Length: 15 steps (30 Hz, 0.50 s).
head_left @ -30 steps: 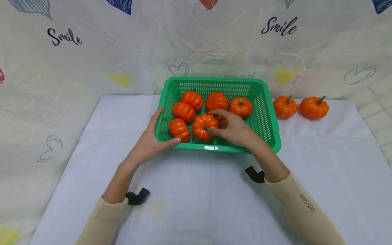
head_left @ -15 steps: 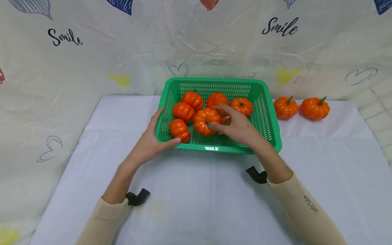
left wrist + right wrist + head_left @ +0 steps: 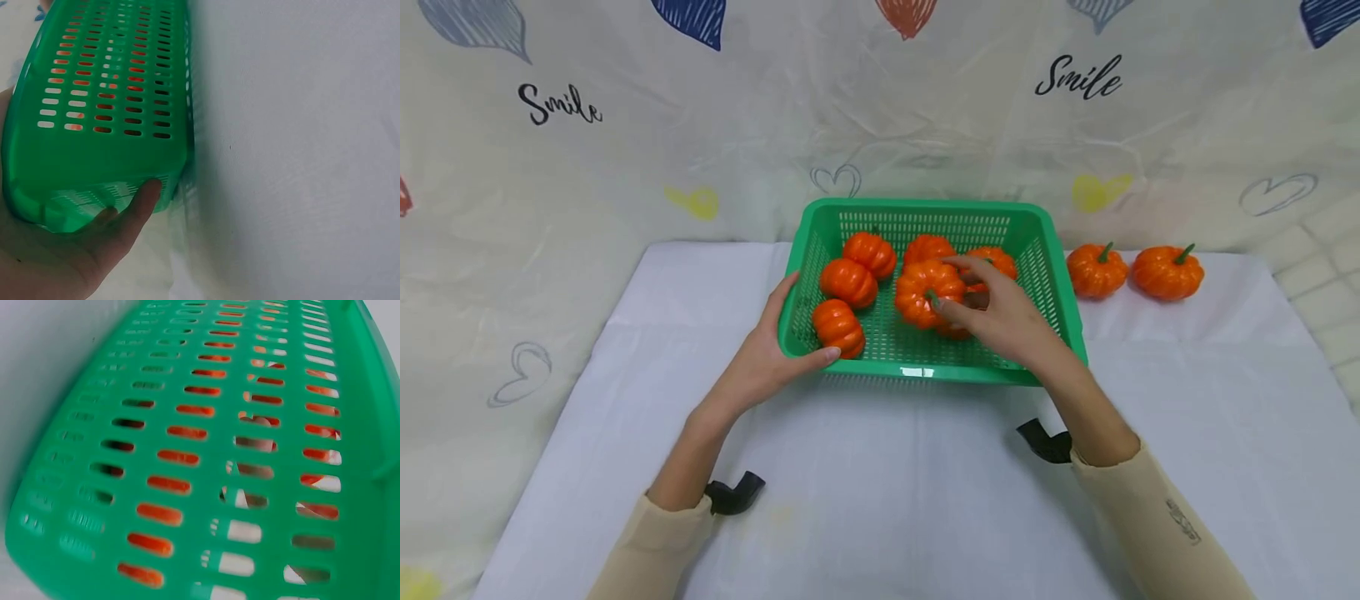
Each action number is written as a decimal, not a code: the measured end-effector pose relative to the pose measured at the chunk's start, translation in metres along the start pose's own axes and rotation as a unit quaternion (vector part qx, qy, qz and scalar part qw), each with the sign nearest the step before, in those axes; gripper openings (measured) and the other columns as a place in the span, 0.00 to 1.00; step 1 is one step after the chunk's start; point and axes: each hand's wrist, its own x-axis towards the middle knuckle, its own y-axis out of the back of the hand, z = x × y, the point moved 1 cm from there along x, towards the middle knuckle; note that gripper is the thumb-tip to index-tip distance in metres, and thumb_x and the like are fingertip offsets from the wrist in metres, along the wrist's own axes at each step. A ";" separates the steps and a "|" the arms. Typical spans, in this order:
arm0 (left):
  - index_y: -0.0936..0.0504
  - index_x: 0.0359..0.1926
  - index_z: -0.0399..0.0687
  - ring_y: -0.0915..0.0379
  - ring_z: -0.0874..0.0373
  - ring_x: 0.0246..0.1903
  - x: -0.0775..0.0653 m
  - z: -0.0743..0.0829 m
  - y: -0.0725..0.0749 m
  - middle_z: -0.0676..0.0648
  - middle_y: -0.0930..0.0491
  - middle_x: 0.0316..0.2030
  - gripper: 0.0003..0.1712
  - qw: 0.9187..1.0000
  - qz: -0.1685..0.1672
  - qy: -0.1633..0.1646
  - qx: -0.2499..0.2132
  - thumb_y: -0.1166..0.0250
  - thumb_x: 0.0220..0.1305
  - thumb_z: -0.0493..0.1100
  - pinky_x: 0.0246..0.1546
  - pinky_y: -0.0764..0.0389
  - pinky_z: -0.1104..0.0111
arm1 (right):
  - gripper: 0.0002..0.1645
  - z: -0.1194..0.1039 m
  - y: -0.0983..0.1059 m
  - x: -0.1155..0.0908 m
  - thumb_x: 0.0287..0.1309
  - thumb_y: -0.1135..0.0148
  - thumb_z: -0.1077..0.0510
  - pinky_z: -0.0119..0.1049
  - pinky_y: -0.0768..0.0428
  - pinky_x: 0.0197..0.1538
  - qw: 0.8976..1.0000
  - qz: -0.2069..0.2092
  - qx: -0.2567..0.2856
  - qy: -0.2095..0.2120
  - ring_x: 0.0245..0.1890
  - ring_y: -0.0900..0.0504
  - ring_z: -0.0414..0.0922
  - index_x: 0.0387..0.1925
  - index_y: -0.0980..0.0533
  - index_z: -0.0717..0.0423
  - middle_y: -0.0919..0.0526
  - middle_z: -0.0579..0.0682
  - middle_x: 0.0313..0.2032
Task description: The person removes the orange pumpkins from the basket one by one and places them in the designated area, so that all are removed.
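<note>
Two glossy orange ribbed pumpkins (image 3: 1167,273) sat near the far right corner of the white-clothed tabletop (image 3: 880,517). In the rectangular green plastic basket (image 3: 925,204) at its far edge I counted seven more, one mostly covered. The right hand (image 3: 1000,312) pinched a green-stemmed pumpkin (image 3: 925,292) over the basket's middle; the left hand (image 3: 767,350) gripped its near left corner. Only the left wrist view showed fingers (image 3: 140,206) against the outer end wall.

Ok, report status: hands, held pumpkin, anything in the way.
Left hand grips green basket at near left corner. Right hand holds one pumpkin over basket floor. Possibly in the way: neighbouring pumpkins close behind. Two pumpkins outside, to the right.
</note>
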 end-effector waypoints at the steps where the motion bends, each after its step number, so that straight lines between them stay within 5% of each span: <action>1: 0.62 0.82 0.81 0.40 0.45 0.75 0.000 0.000 0.000 0.50 0.46 0.81 0.65 1.000 0.000 0.000 -0.001 0.24 0.58 0.64 0.69 0.28 0.39 | 0.37 0.001 0.002 -0.001 0.71 0.36 0.49 0.55 0.16 0.61 1.000 0.003 -0.002 -0.002 0.64 0.19 0.61 0.76 0.37 0.46 0.30 0.60 0.69; 7: 0.62 0.82 0.79 0.39 0.45 0.74 -0.002 0.001 0.000 0.50 0.46 0.81 0.65 1.000 0.000 -0.003 -0.004 0.24 0.58 0.63 0.69 0.28 0.40 | 0.38 0.003 0.012 -0.008 0.72 0.37 0.49 0.56 0.18 0.62 1.000 0.023 0.005 0.005 0.64 0.21 0.63 0.77 0.38 0.47 0.31 0.59 0.70; 15: 0.62 0.82 0.79 0.42 0.45 0.76 -0.001 0.001 -0.001 0.52 0.48 0.82 0.65 1.000 0.001 -0.006 -0.006 0.24 0.58 0.63 0.71 0.29 0.39 | 0.39 0.011 0.024 -0.013 0.72 0.36 0.52 0.44 0.15 0.55 0.999 0.042 0.017 0.013 0.60 0.19 0.63 0.78 0.39 0.47 0.34 0.60 0.71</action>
